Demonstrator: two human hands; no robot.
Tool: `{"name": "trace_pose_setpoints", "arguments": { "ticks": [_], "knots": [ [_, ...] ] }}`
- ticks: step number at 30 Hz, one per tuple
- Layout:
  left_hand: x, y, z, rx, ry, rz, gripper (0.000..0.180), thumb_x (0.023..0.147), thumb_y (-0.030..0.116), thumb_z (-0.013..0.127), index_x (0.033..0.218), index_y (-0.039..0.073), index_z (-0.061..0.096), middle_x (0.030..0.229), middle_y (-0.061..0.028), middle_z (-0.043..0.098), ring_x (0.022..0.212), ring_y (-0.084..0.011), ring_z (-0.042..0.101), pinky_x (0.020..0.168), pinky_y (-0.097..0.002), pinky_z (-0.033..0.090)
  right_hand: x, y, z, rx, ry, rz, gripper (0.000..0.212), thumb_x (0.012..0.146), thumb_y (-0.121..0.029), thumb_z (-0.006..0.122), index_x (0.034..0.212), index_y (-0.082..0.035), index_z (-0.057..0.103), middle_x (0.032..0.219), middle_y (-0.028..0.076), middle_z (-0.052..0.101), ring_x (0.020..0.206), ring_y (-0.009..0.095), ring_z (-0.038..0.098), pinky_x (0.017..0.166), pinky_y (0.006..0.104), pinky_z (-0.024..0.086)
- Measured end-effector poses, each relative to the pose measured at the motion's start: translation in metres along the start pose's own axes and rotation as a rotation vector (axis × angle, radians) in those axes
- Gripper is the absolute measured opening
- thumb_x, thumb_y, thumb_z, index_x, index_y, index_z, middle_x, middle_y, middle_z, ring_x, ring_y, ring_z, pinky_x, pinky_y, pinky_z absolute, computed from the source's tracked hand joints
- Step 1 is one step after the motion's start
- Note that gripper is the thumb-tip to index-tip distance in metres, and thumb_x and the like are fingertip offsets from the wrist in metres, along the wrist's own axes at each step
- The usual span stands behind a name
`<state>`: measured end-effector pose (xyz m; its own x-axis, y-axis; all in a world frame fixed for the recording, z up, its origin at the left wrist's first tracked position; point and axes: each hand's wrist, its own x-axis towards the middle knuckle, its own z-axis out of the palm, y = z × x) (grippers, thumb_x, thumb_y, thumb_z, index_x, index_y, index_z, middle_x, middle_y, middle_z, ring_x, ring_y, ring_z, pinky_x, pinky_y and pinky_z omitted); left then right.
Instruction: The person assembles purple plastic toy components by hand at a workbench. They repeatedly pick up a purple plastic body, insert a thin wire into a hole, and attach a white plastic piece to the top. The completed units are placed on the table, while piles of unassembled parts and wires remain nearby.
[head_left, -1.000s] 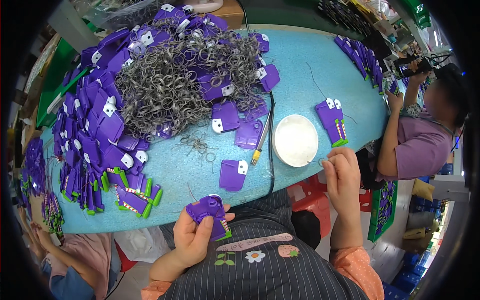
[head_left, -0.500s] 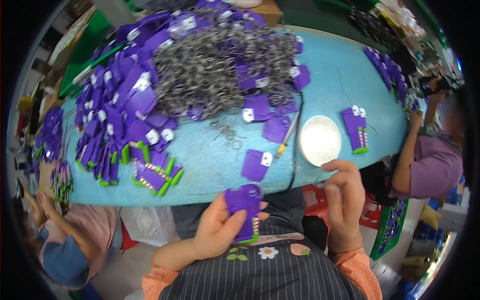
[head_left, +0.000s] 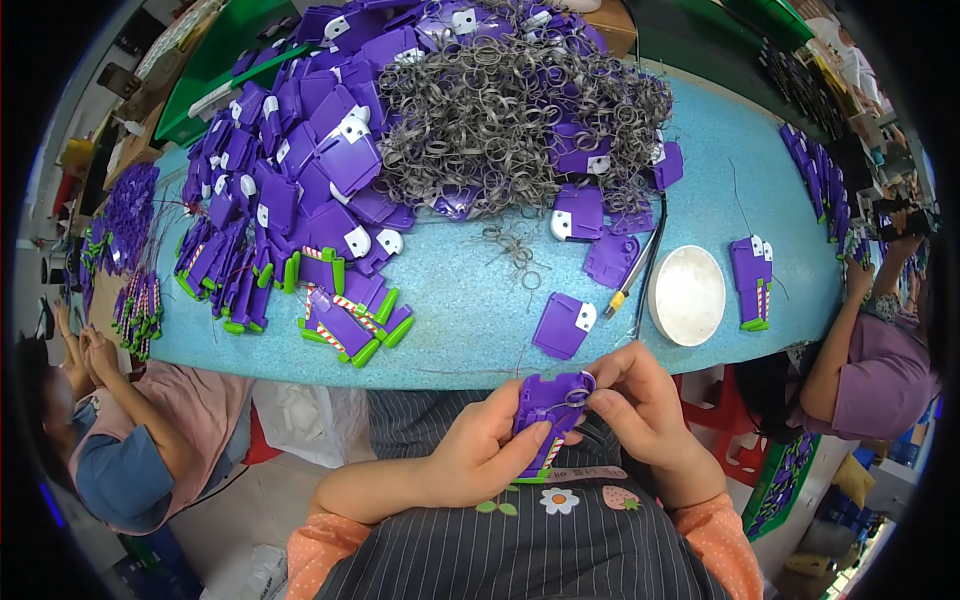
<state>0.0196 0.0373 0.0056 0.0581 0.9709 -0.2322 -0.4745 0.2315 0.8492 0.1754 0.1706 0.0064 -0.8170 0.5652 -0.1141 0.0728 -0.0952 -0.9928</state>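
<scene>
Over my lap, my left hand (head_left: 478,446) holds a purple plastic figure shell (head_left: 543,393), hollow side up, with red-and-white striped legs and green feet at its lower end. My right hand (head_left: 645,410) is at the shell's upper right corner, thumb and forefinger pinching a grey wire coil (head_left: 577,396) against it. Just beyond lies a loose purple shell (head_left: 562,328) with a white eye piece. A round white bowl (head_left: 690,339) stands at the right, and another purple figure (head_left: 751,285) with striped legs lies past it.
A large heap of grey wire coils (head_left: 500,120) covers the table's far middle, beside piled purple shells (head_left: 345,160). A pen-like tool (head_left: 619,300) with a yellow part lies near a black cable (head_left: 650,262). People work at left (head_left: 160,440) and right (head_left: 880,350).
My right hand has come left from beside the bowl to the shell, where a grey coil now shows. The view has shifted, so the table's things appear further right.
</scene>
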Motion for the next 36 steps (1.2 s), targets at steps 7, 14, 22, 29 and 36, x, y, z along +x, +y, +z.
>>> {"name": "trace_pose_setpoints", "arguments": {
  "ticks": [7,14,22,29,36],
  "knots": [
    [0.000,0.008,-0.004,0.451,-0.220,-0.113,0.025,0.093,0.004,0.043,0.118,-0.001,0.042,0.096,-0.0141,0.066,0.090,-0.0182,0.065,0.076,-0.0267,0.051,0.013,-0.022,-0.027,0.101,-0.392,0.345,0.016,0.083,-0.005,0.064,0.084,0.000,0.050,0.075,0.002,0.053,0.069,0.006,0.051,0.060,0.0205,0.039],
    [-0.025,-0.017,-0.013,-0.373,-0.049,0.001,0.035,0.096,0.007,0.042,0.128,0.001,0.031,0.122,-0.0203,0.052,0.108,-0.0257,0.057,0.092,-0.0381,0.047,0.035,-0.003,-0.010,-0.871,0.063,-0.105,0.036,0.071,-0.015,0.075,0.098,0.003,0.057,0.090,0.009,0.056,0.080,0.020,0.054,0.066,0.0306,0.044],
    [-0.034,-0.019,-0.015,-0.339,0.151,-0.195,0.047,0.091,-0.003,0.043,0.135,0.001,0.026,0.123,-0.0167,0.050,0.112,-0.0240,0.054,0.094,-0.0364,0.045,0.008,0.001,0.000,-0.687,0.085,-0.124,0.024,0.076,-0.002,0.068,0.092,-0.001,0.050,0.099,0.014,0.053,0.076,0.020,0.056,0.059,0.0307,0.045],
    [-0.031,-0.016,-0.005,-0.206,0.095,-0.207,0.055,0.084,-0.011,0.040,0.136,0.001,0.025,0.126,-0.0134,0.046,0.113,-0.0234,0.054,0.095,-0.0347,0.046,0.002,0.010,0.022,0.218,-0.177,0.118,0.024,0.083,0.004,0.060,0.106,0.004,0.053,0.116,0.014,0.046,0.067,0.007,0.055,0.053,0.0180,0.043],
    [-0.034,-0.018,-0.002,-0.139,0.126,-0.189,0.046,0.087,-0.004,0.049,0.129,0.000,0.031,0.116,-0.0126,0.052,0.104,-0.0170,0.058,0.083,-0.0308,0.050,0.006,0.015,0.033,0.169,-0.144,0.179,0.025,0.080,0.004,0.063,0.104,0.004,0.055,0.112,0.014,0.049,0.068,0.007,0.056,0.053,0.0176,0.045]
  ]
}}
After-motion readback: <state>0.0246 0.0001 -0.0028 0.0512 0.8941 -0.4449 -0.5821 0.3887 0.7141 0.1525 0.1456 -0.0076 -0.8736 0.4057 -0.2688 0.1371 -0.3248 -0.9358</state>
